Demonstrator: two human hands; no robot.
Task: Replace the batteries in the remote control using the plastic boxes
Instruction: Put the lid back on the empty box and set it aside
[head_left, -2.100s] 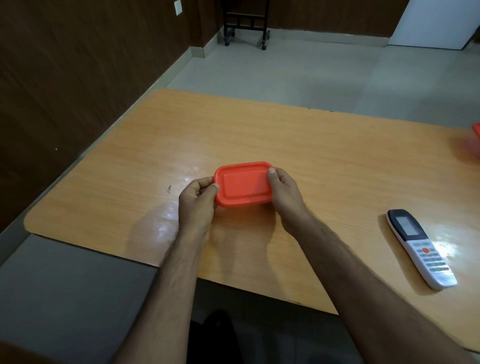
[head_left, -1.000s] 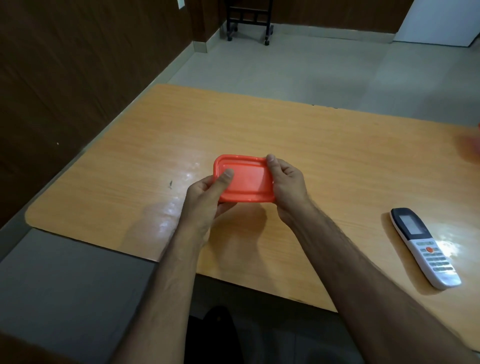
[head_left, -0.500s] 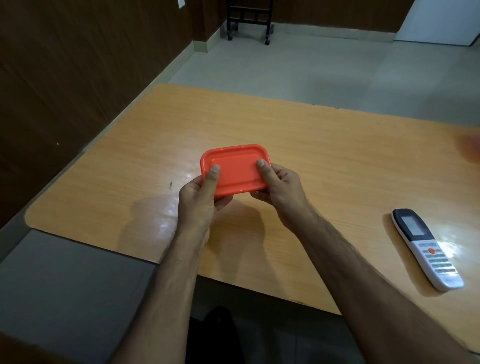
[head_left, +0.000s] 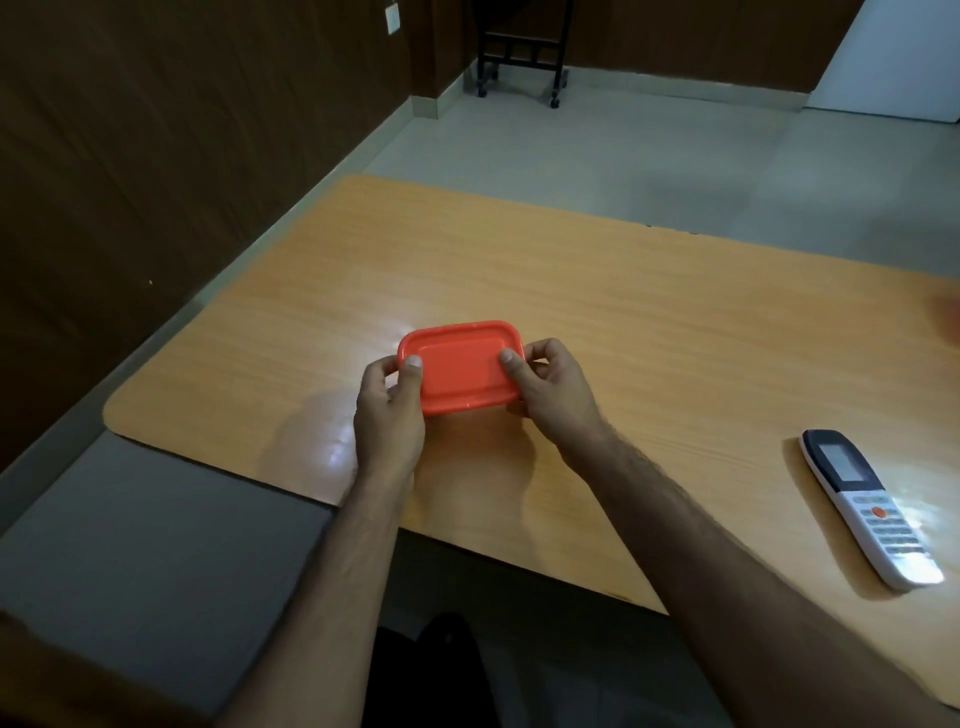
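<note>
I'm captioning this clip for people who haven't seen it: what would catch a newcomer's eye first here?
The bright orange plastic box, lid on, held between the left hand and the right hand above the middle of the wooden table. Next, the white remote control with a dark screen end, lying face up by the table's near right edge, untouched.

The small orange rectangular plastic box (head_left: 460, 366) at the middle of the frame looks smooth, with a dull satin sheen on its lid. The light wood-grain laminate counter (head_left: 597, 312) is glossy, throwing white glare patches. At lower right, the long white plastic remote control (head_left: 868, 507) has a dark shiny top end and a bright reflection. The dark brown wall panelling (head_left: 156, 130) at upper left looks matt.
</note>
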